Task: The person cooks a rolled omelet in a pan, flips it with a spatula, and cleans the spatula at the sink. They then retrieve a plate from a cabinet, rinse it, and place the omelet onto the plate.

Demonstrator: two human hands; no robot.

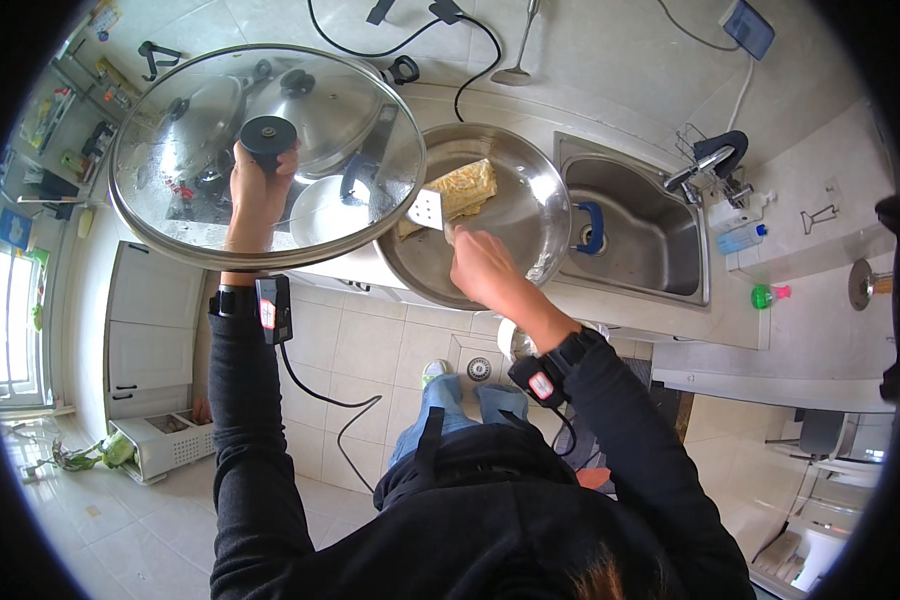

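My left hand [259, 187] grips the black knob of a large glass lid [195, 232] with a metal rim, raised at the left and partly overlapping the pan's left edge in view. My right hand [480, 262] is closed around the handle of a slotted metal spatula [427, 210]. The spatula's blade lies over the lower left part of a folded, yellowish flatbread or omelette [461, 187] in a wide stainless steel pan [517, 247]. Whether the blade is under any of the food is not clear. Through the lid show a white plate [319, 210] and domed metal lids.
A steel sink [637, 225] with a blue-handled item [590, 227] adjoins the pan on the right. A ladle-like metal utensil [511, 76] hangs on the wall behind, near a black cable [487, 71]. Bottles [741, 238] stand right of the faucet [701, 169].
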